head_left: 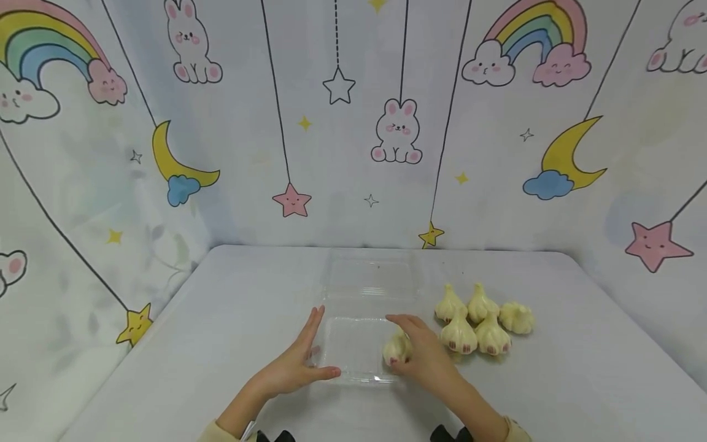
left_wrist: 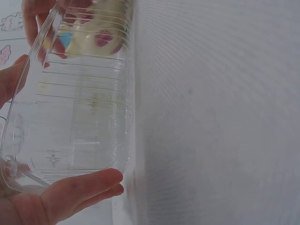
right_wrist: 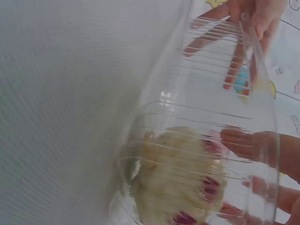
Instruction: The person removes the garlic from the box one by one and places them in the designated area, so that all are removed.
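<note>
A clear plastic clamshell box (head_left: 353,353) lies on the table with its hinged lid (head_left: 370,276) folded back, away from me. My left hand (head_left: 293,365) spans the box's left end, thumb along the front rim and straight fingers at the side. Inside the right end sits a pale garlic bulb (head_left: 396,348) with purplish marks, held between the thumb and fingers of my right hand (head_left: 428,356). Through the box wall in the right wrist view, the garlic bulb (right_wrist: 176,173) shows close to the bottom.
Several more garlic bulbs (head_left: 477,322) are clustered right of the box, beyond my right hand. A white cloth covers the table (head_left: 237,294). Behind it hangs a curtain (head_left: 342,153) printed with rabbits, stars and rainbows.
</note>
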A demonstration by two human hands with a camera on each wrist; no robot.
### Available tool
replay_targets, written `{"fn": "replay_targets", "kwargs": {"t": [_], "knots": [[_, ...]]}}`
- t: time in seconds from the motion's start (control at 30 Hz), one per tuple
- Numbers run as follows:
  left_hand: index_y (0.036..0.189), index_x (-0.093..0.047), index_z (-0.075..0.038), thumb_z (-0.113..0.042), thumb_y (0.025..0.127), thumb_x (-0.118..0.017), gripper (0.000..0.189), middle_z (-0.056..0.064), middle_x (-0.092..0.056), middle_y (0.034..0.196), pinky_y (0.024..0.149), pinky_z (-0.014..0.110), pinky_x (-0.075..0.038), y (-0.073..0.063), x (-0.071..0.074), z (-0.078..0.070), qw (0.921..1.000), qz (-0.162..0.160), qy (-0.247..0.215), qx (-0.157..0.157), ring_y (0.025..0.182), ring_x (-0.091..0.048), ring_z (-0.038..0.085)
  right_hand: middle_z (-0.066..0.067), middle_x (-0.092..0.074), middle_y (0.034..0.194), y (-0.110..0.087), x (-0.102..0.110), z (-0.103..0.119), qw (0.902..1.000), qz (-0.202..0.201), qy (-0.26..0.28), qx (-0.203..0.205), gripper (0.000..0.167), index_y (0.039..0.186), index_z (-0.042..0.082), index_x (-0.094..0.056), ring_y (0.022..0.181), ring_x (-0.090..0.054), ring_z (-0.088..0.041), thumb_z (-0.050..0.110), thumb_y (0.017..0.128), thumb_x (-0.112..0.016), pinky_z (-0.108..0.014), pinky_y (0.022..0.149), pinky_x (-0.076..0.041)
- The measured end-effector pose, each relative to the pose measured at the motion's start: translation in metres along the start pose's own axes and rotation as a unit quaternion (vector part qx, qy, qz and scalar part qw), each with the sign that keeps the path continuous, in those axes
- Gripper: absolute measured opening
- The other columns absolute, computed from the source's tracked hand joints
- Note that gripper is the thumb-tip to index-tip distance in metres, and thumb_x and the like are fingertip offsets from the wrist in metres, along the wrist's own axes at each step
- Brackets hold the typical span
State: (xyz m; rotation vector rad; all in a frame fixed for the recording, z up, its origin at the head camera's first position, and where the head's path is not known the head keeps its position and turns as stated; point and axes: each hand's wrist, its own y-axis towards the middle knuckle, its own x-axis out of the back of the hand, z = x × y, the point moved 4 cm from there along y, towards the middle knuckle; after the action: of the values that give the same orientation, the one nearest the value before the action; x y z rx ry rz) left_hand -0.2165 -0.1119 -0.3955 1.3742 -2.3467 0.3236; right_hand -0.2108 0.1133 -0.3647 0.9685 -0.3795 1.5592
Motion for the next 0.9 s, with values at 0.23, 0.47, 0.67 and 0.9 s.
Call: {"fn": "replay_targets", "kwargs": {"t": [0.23, 0.47, 0.67, 0.9], "knots": [[0.148, 0.006, -0.02, -0.025, 0.077, -0.074, 0.107, 0.021, 0.018, 0.148, 0.098, 0.055, -0.029, 0.002, 0.0, -0.001, 1.0, -0.003, 0.0, -0.005, 0.126, -0.023, 0.053, -0.013, -0.048, 0.119, 0.005, -0.005, 0.001, 0.9999, 0.005, -0.012, -0.006, 0.069, 0.124, 0.011, -0.054, 0.079, -0.053, -0.02, -0.001, 0.06, -0.079, -0.032, 0.062, -0.046], [0.147, 0.007, -0.02, -0.025, 0.076, -0.075, 0.109, 0.02, 0.018, 0.148, 0.098, 0.055, -0.03, 0.001, 0.0, 0.0, 1.0, -0.005, -0.003, 0.004, 0.124, -0.025, 0.054, -0.015, -0.058, 0.107, 0.008, -0.01, -0.001, 0.9996, 0.016, -0.005, -0.022, 0.082, 0.132, 0.005, -0.044, 0.092, -0.056, -0.026, 0.005, 0.059, -0.082, -0.042, 0.077, -0.047], [0.147, 0.009, -0.022, -0.025, 0.076, -0.075, 0.11, 0.019, 0.018, 0.148, 0.098, 0.055, -0.03, 0.001, -0.001, 0.001, 0.9999, -0.004, -0.008, 0.004, 0.124, -0.027, 0.054, -0.019, -0.06, 0.11, 0.007, -0.014, -0.004, 0.9995, 0.026, 0.004, -0.018, 0.077, 0.127, 0.002, -0.047, 0.097, -0.058, -0.034, 0.006, 0.058, -0.082, -0.045, 0.08, -0.047], [0.147, 0.009, -0.022, -0.025, 0.076, -0.075, 0.11, 0.019, 0.018, 0.149, 0.098, 0.054, -0.03, 0.0, 0.0, 0.001, 0.9999, -0.006, -0.01, 0.004, 0.126, -0.024, 0.052, -0.016, -0.059, 0.111, 0.01, -0.014, -0.009, 0.9984, 0.028, 0.05, -0.003, 0.077, 0.128, 0.005, -0.048, 0.098, -0.058, -0.032, 0.001, 0.058, -0.08, -0.041, 0.08, -0.049]]}}
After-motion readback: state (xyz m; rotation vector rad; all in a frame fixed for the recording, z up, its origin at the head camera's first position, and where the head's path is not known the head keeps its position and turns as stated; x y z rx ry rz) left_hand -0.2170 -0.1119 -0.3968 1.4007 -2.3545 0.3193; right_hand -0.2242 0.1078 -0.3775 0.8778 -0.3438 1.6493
